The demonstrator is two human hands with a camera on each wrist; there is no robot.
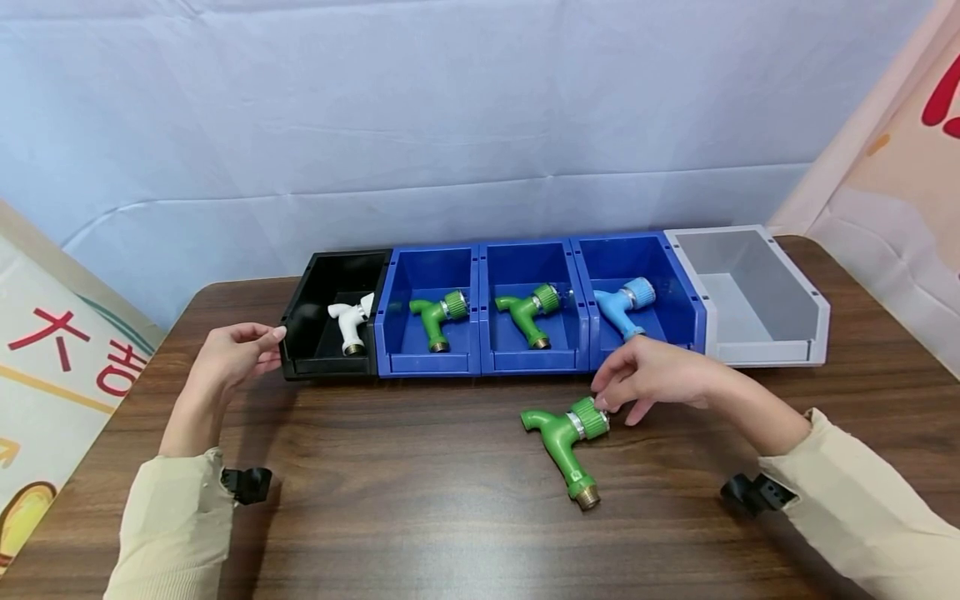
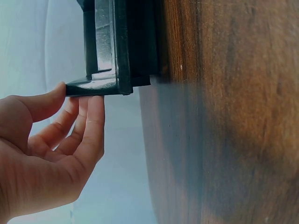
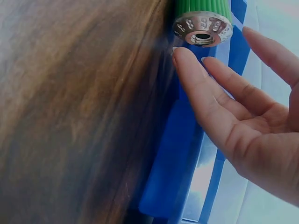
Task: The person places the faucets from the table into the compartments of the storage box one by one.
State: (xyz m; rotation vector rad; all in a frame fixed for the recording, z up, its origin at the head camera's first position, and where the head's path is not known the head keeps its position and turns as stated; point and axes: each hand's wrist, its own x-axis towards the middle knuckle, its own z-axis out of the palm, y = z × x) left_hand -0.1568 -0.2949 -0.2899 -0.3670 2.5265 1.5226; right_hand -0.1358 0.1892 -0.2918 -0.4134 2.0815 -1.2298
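In the head view, my left hand (image 1: pixel 238 354) is at the left front corner of a black bin (image 1: pixel 330 367). The left wrist view shows its thumb at the bin's rim and its bent fingertips against the outer wall. A green tap (image 1: pixel 558 446) lies on the table in front of the bins, its brass thread pointing toward me. My right hand (image 1: pixel 656 375) hovers by the ribbed knob of this tap. In the right wrist view, thumb and fingers are spread, near the knob's metal end (image 3: pixel 203 29); contact cannot be told.
The black bin holds a white tap (image 1: pixel 349 325). Three blue bins (image 1: pixel 534 362) adjoin it; two contain green taps (image 1: pixel 437 319), one a light blue tap (image 1: pixel 621 308). A grey bin (image 1: pixel 765 353) ends the row at right. All stand on a wooden table (image 1: pixel 375 500) before a pale cloth.
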